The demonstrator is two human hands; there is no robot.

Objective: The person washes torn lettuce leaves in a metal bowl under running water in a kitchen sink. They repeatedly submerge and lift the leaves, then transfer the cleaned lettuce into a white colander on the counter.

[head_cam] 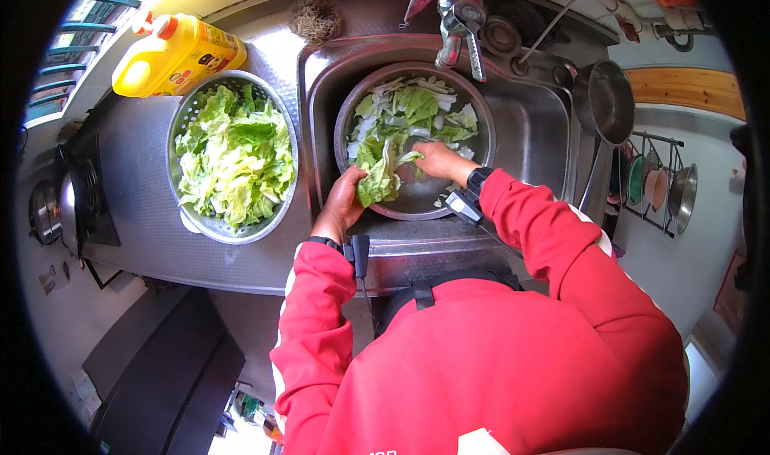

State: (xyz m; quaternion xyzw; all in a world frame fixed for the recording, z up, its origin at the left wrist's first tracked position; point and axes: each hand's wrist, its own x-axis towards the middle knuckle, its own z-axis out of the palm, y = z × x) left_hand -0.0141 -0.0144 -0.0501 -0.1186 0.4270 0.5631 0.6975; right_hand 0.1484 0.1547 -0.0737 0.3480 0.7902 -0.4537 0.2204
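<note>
A steel basin (488, 124) stands in the sink (529, 136), holding water and torn leafy greens (421, 109). At the basin's near left rim, my left hand (344, 205) grips a green cabbage-like leaf (380, 181). My right hand (442, 161) is over the basin, its fingers curled on the pale edge of greens beside that leaf; its fingertips are partly hidden. To the left, on the counter, a metal colander (186, 211) is heaped with torn leaves (234, 154). Both wrists wear black straps with small devices.
A faucet (460, 30) reaches over the basin's far rim. Behind the colander lies a yellow detergent jug (180, 55). A fibrous scrubber (317, 20) rests at the back. To the right are a long-handled steel pan (604, 103) and a wall rack (646, 181) with bowls.
</note>
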